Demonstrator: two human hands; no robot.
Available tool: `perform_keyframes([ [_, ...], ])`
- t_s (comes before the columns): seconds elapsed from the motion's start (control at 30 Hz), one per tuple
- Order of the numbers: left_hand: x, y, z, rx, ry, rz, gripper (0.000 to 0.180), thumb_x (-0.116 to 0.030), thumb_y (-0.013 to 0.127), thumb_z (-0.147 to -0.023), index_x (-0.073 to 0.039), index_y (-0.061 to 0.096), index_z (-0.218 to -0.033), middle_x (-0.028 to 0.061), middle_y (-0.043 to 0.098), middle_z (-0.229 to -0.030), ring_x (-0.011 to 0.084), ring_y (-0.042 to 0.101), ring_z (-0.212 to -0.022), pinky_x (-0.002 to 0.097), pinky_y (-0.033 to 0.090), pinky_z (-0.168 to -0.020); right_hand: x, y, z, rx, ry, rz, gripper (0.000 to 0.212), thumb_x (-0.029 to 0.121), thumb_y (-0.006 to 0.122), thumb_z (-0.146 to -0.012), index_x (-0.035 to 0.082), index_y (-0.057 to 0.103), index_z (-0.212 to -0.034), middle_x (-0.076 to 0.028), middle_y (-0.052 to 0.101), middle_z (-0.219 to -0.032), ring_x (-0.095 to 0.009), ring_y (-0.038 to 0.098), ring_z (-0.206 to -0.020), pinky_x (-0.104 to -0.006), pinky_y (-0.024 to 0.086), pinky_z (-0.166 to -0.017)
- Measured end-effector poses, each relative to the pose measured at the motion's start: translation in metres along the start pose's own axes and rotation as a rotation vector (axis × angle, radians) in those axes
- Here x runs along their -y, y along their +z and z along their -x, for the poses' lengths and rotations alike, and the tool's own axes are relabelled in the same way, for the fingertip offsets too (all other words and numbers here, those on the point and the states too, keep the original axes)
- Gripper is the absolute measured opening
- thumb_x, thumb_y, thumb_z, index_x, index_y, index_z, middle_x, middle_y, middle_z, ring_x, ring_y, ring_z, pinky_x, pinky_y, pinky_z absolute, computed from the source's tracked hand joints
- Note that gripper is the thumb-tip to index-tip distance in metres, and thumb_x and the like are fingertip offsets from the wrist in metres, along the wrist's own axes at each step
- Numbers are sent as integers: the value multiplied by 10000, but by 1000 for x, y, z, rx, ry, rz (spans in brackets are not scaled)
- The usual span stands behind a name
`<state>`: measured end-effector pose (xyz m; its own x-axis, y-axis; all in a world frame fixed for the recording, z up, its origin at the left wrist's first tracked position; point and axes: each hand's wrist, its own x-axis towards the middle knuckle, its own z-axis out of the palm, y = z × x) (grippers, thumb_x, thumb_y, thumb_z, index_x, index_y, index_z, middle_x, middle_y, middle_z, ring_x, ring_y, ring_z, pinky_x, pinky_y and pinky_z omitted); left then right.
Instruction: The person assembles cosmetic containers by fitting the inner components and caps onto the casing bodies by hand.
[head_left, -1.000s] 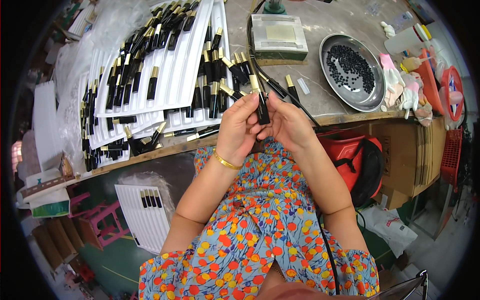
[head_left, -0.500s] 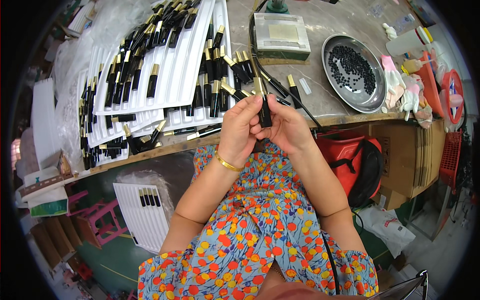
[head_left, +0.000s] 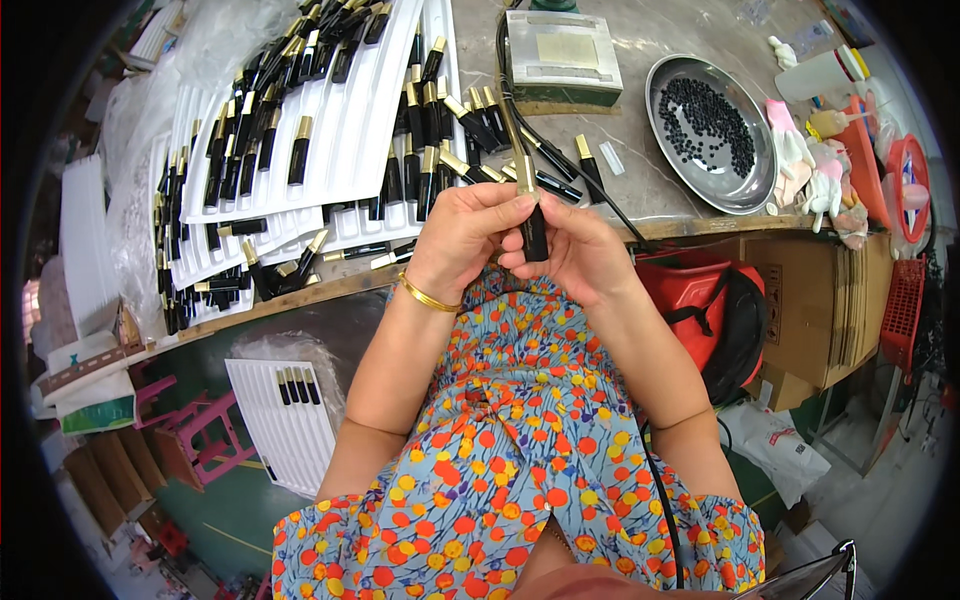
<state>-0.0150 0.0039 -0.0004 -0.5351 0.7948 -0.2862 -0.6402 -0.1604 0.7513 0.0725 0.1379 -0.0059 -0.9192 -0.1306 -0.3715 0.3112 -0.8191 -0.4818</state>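
Observation:
Between both hands, at the table's front edge, stands a slim black cosmetic tube with a gold cap on top. My left hand pinches it near the joint of cap and body, thumb against the tube. From the other side my right hand has its thumb and fingers closed on the body. Just beyond the hands lie more such tubes, among them a single black tube with a gold cap and a small clear plastic piece.
White ribbed trays heaped with tubes fill the left of the table. A metal dish of small black pieces sits right, near gloves and a white bottle. A box-shaped device stands at the back. Below is a red bag.
Both hands and the tube have shifted slightly down relative to the table, and the left wrist has moved a little left. The two-handed grip stays on the tube.

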Motion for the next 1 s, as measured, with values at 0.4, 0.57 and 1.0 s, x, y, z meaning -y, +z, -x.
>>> perform_keyframes([
  [0.4, 8, 13, 0, -50, 24, 92, 285, -166, 528, -864, 71, 573, -1016, 15, 570, -672, 77, 545, -621, 200, 462, -602, -7, 4, 5, -51, -157, -10, 267, 209, 525, -864, -40, 576, -944, -150, 632, -806, -221, 642, -679, -282, 554, -594],
  [0.57, 9, 15, 0, -42, 31, 144, 253, -161, 534, -864, 52, 591, -987, -25, 511, -590, 41, 459, -481, 165, 395, -455, -4, 5, 7, -26, -150, 4, 259, 193, 518, -870, -50, 568, -945, -146, 632, -812, -209, 640, -672, -280, 555, -590],
  [1.0, 17, 10, -3, 9, 80, 141, 306, -213, 480, -902, 48, 531, -1052, -31, 483, -609, 7, 300, -453, 146, 255, -403, -3, 1, 8, 26, -177, 69, 405, 311, 349, -935, -16, 424, -1162, -146, 603, -936, -199, 623, -787, -284, 553, -610],
])
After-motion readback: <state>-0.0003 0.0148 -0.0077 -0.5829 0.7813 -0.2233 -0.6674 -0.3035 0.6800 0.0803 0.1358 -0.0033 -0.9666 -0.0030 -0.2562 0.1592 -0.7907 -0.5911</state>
